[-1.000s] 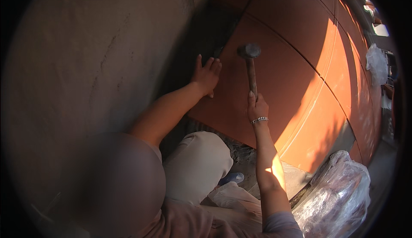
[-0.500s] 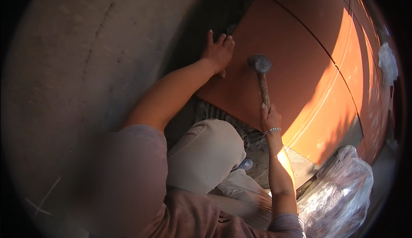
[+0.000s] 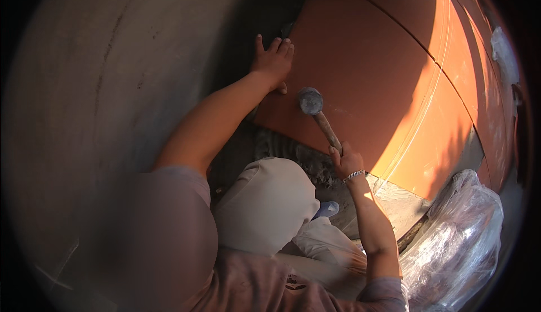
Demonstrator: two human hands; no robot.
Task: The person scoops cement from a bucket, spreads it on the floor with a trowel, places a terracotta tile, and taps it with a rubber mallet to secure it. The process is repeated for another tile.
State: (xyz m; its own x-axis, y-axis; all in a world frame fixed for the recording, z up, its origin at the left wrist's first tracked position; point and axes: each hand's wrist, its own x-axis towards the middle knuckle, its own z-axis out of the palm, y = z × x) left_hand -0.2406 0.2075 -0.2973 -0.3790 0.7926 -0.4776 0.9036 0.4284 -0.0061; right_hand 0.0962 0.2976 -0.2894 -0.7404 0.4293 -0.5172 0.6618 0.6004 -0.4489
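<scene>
My right hand (image 3: 346,161) is closed around the wooden handle of a rubber mallet (image 3: 311,101). The mallet's dark, round head is over a large reddish-brown floor tile (image 3: 360,81); whether it touches the surface I cannot tell. At the tile's left edge, my left hand (image 3: 273,63) rests with its fingers spread and its thumb pointing down along the edge. A thin dark joint (image 3: 417,39) separates this tile from the ones beyond it. Sunlight crosses the tile's right part, while the rest lies in shade.
A grey wall (image 3: 152,41) rises along the left. Dark, rough mortar (image 3: 282,147) shows below the tile's near edge, beside my bent knee (image 3: 276,199). A bundle in clear plastic wrap (image 3: 459,239) lies at the lower right, and more plastic (image 3: 504,58) at the far right.
The mallet has shifted left and toward me, its handle now slanting more. My left hand stays spread at the tile's edge. The whole view has moved slightly.
</scene>
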